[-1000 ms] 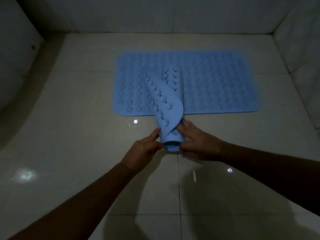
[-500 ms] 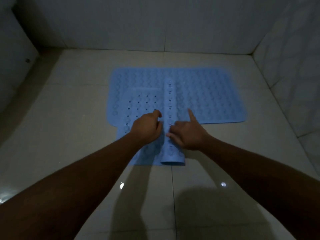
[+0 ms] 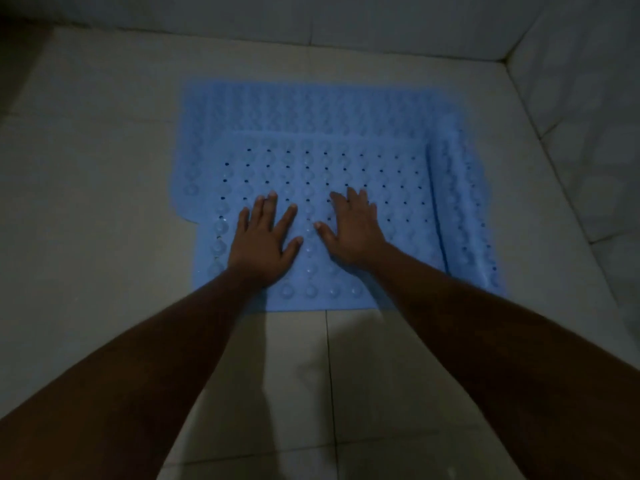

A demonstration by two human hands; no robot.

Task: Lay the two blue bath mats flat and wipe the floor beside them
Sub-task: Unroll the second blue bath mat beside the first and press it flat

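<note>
While both hands press down on it, the near blue mat (image 3: 346,168) lies spread on the tiled floor (image 3: 86,202), with its bumps and little holes facing up. The left hand (image 3: 263,244) and the right hand (image 3: 353,233) sit side by side on this mat, palms down, close but not touching. Their fingers (image 3: 270,209) are straight and spread apart, holding nothing. The mat's right side (image 3: 460,209) curls up and is not flat. Its far part lies on top of the far blue mat (image 3: 311,105), which lies flat near the back wall (image 3: 381,19). The room is dim.
</note>
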